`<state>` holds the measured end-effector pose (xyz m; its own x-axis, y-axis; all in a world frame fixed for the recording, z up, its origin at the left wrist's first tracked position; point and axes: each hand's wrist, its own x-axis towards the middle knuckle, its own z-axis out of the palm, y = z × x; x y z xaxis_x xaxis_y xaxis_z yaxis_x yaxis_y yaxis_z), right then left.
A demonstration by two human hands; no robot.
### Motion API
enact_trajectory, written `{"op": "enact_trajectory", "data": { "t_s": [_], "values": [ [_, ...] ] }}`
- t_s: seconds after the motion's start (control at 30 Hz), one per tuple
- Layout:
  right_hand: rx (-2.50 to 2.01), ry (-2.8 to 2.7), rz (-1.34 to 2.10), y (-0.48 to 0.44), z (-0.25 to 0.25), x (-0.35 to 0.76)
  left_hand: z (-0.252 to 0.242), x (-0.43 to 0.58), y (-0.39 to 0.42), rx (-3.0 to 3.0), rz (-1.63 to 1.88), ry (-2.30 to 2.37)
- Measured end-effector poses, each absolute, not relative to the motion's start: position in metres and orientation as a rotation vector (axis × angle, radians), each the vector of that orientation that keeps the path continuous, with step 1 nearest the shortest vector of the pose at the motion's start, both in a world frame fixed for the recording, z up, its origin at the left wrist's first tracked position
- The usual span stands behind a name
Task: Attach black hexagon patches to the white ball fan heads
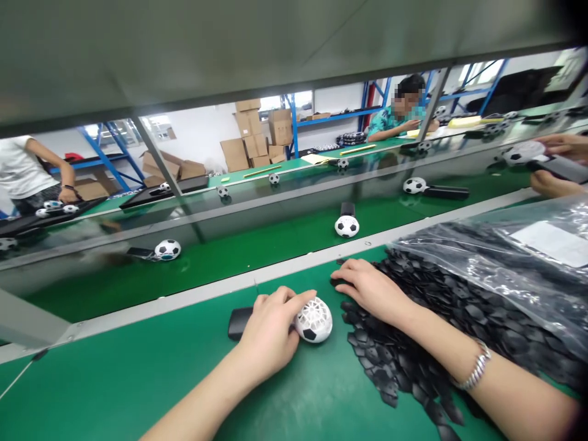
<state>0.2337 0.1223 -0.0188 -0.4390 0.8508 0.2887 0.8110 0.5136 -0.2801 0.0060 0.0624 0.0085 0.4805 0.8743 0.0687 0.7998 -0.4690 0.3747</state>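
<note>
My left hand [271,327] is closed around a football-shaped device whose white ball head [319,327] rests low over the green bench. The head's upper face shows an open white lattice, with a black patch on its lower side. Its black handle [239,323] sticks out to the left behind my fingers. My right hand [372,291] lies at the left edge of a spread pile of small black plastic pieces [376,361]. Its bent fingertips are on one black piece [339,282]. A silver bracelet circles my right wrist.
A clear plastic bag [505,257] covers part of the pile. Beyond the metal rail [285,269], a green conveyor [257,245] carries several football-headed devices, one [346,225] directly ahead. At right, a co-worker's hands [558,162] hold another. Overhead hangs a wide panel [275,49]; posts support it.
</note>
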Motion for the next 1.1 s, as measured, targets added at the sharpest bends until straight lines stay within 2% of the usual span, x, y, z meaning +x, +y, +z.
{"op": "enact_trajectory", "data": {
  "t_s": [0.33, 0.53, 0.6, 0.73, 0.8, 0.93, 1.1],
  "values": [
    [-1.302, -2.573, -0.162, 0.118, -0.021, 0.223, 0.003, 0.003, 0.070, 2.505, 0.394, 1.418],
    [-1.321, -2.518, -0.187, 0.117, -0.019, 0.229, 0.003, 0.003, 0.069, 2.507, 0.413, 1.408],
    [-1.291, -2.427, -0.040, 0.108, -0.015, 0.231, 0.003, 0.002, 0.070, 2.500, 0.429, 1.397],
    [-1.254, -2.159, 0.529, 0.082, -0.004, 0.227, 0.000, -0.001, 0.071, 2.489, 0.447, 1.386],
    [-1.213, -2.156, 0.682, 0.073, 0.001, 0.223, -0.002, -0.002, 0.071, 2.494, 0.464, 1.417],
    [-1.068, -2.200, 0.761, 0.066, 0.003, 0.216, -0.006, -0.002, 0.071, 2.484, 0.466, 1.443],
    [-1.136, -2.059, 0.820, 0.065, -0.003, 0.211, -0.006, -0.002, 0.069, 2.467, 0.458, 1.361]
  ]
}}
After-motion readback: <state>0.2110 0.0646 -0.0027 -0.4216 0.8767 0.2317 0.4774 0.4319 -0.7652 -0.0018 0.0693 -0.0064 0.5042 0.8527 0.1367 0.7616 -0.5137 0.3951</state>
